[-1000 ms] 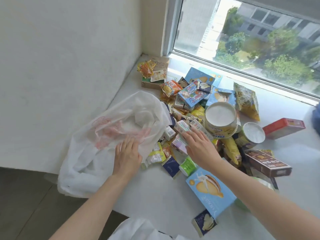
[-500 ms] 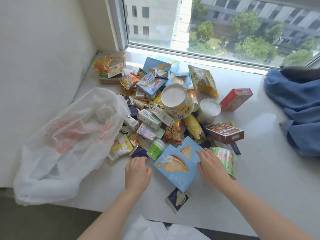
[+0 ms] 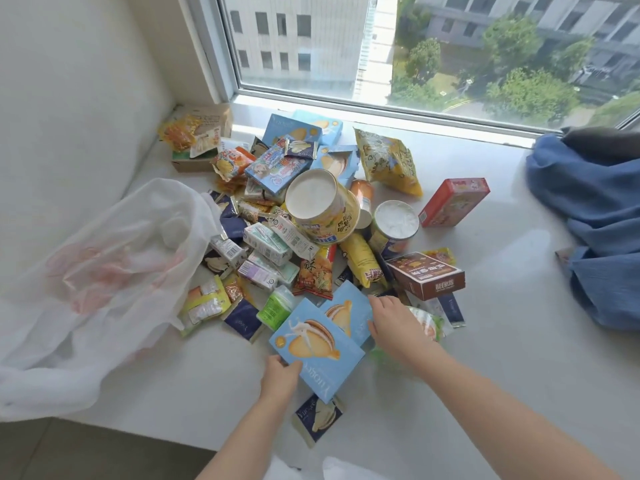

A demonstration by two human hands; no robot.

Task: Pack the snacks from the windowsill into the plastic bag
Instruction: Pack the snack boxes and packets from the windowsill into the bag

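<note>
Both hands are on the light-blue biscuit box (image 3: pixel 317 344) at the near edge of the snack pile on the white windowsill (image 3: pixel 485 341). The left hand (image 3: pixel 280 374) has its grip clamped on the box's near-left corner, fingers curled under the edge and thumb on top. The right hand (image 3: pixel 391 323) lies at the box's right edge with fingers bent against it; whether that grip is closed round the box cannot be told from this angle. The box is tilted, its far end resting over a second light-blue box (image 3: pixel 349 313). Just near it lies a dark-blue biscuit packet (image 3: pixel 318 419), flat on the sill. The white plastic bag (image 3: pixel 104 271) lies slumped at the left, its mouth facing the pile and touching the nearest packets; it is well apart from both hands. The rest of the snacks sit heaped between the bag and the window: a large yellow tub (image 3: pixel 323 206) on its side, a smaller round tub (image 3: pixel 394 225) just right of it, a brown box (image 3: pixel 426 275) near the right hand, a red box (image 3: pixel 453 202) lying further right, a yellow crisp bag (image 3: pixel 388 161) at the far side, and a green-capped little bottle (image 3: pixel 275 303) just left of the held box. Blue cloth (image 3: pixel 588 220) is bunched at the far right of the sill.
</note>
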